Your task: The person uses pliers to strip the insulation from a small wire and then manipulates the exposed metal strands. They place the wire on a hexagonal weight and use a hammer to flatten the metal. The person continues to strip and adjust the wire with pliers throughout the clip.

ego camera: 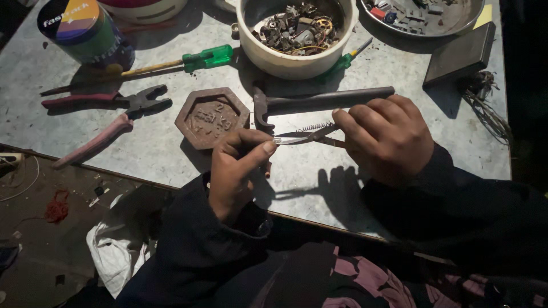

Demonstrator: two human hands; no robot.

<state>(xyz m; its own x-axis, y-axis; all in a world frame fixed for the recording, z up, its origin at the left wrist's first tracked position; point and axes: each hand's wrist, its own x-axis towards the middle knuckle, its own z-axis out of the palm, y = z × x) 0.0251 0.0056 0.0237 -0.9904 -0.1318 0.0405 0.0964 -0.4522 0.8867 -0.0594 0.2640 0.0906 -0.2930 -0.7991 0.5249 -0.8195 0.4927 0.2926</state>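
Head view: right hand (388,137) grips pliers (311,136), tip seemingly meeting left hand (237,168).

Small pliers (311,137): slim metal tool with a coiled spring between the handles, held level, tips leftward, just in front of the hammer (319,101), above the tabletop.

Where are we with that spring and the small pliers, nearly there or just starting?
Done: nothing finished shows. In hand: the right hand works small pliers beside a coiled spring, while the left hand pinches a thin pale piece at their tips. Left: hammer, large pliers and screwdriver lie unused.
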